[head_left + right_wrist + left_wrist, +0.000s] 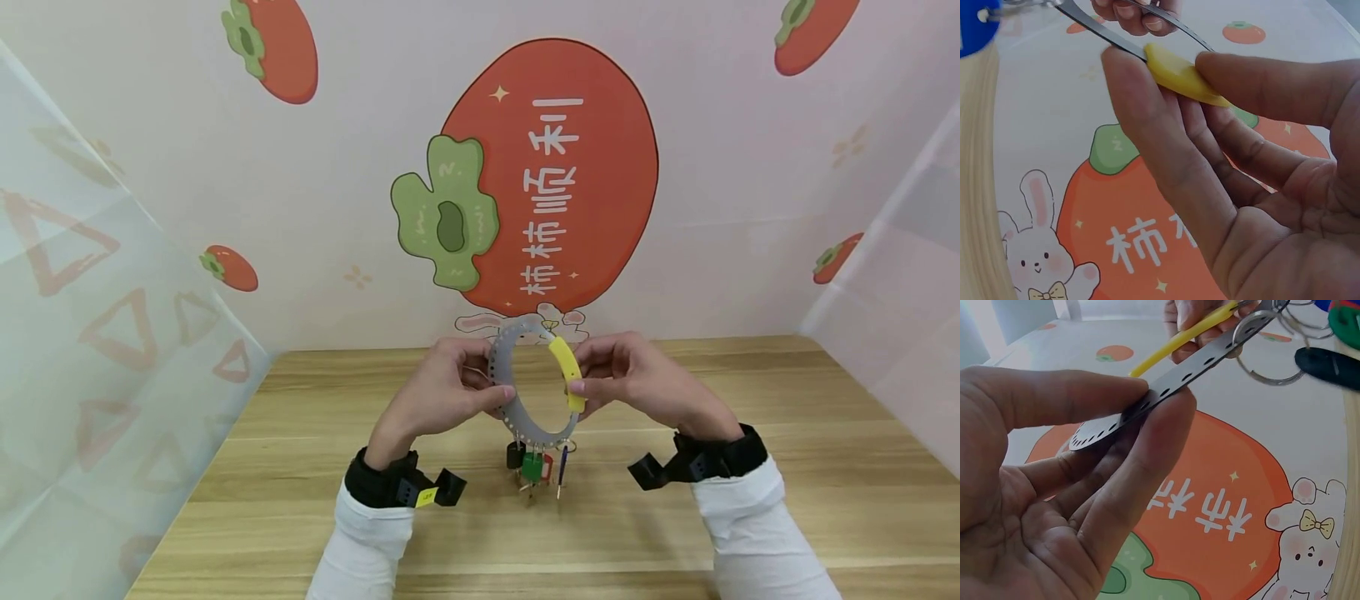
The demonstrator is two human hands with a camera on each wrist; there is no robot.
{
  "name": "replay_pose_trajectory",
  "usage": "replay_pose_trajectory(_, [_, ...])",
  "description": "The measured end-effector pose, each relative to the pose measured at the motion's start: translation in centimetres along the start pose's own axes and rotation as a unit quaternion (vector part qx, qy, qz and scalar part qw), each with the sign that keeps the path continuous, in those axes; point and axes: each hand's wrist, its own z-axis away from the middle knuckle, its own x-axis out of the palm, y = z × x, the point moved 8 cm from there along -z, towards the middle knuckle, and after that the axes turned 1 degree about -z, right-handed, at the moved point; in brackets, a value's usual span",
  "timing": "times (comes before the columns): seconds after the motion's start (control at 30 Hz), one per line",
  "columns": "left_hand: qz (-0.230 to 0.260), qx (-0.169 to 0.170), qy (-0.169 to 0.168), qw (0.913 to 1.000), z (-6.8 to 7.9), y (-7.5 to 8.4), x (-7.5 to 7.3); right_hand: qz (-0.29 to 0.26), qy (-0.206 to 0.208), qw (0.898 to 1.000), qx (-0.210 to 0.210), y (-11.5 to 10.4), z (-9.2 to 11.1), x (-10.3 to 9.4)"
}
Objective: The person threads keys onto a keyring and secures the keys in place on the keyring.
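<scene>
A large grey metal key ring (504, 358) with holes along its band stands upright above the table, held between both hands. My left hand (442, 387) pinches the perforated band (1185, 378) between thumb and fingers. On the other side, my right hand (641, 379) grips the yellow handle (564, 362), its thumb pressed on the handle's face. From the bottom of the ring hang keys with a black tag (515, 455), a green tag (532, 467), a red tag (547, 468) and a slim blue tag (562, 467). Small wire loops attach them; some keys are partly hidden.
Below the hands lies a wood-grain table (300, 517). A white backdrop (720, 167) with a big printed persimmon (600, 192) rises behind its far edge. Pale panels (90, 292) slope up at both sides.
</scene>
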Motion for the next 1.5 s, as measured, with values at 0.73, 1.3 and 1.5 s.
replay_pose_trajectory(0.73, [0.027,-0.015,-0.055,0.998,0.3,0.08,0.89,-0.01,-0.068,0.998,-0.001,0.14,0.17,0.87])
replay_pose_trajectory(1.3, [0.022,-0.012,-0.041,0.9989,0.59,0.8,0.61,-0.009,-0.052,0.999,-0.006,-0.44,0.35,0.74])
replay_pose_trajectory(1.5, [0.029,-0.009,-0.039,0.9988,0.64,0.86,0.51,-0.013,-0.048,0.999,-0.006,-0.61,0.35,0.81])
